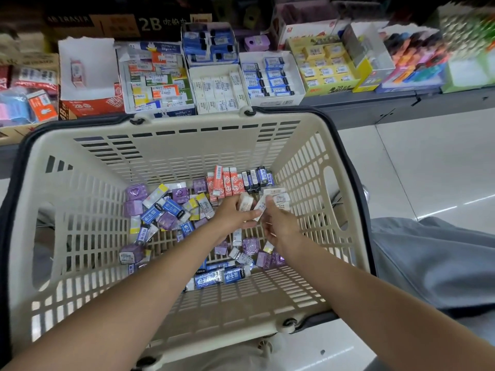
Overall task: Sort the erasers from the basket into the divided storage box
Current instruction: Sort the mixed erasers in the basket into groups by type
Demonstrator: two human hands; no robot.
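1. White erasers (246,203) sit far right in the basket (171,145), beside the red and blue ones.
2. Left hand (232,215): fingers curled round one white eraser. Right hand (278,223): fingers pinching another.
3. Likely light, stiff, with slick wrappers; grip across the long sides.
4. Divided storage box (218,88) on the shelf beyond, white row half full.

Stationery shop: stocked eraser shelf (214,76), basket (171,124).
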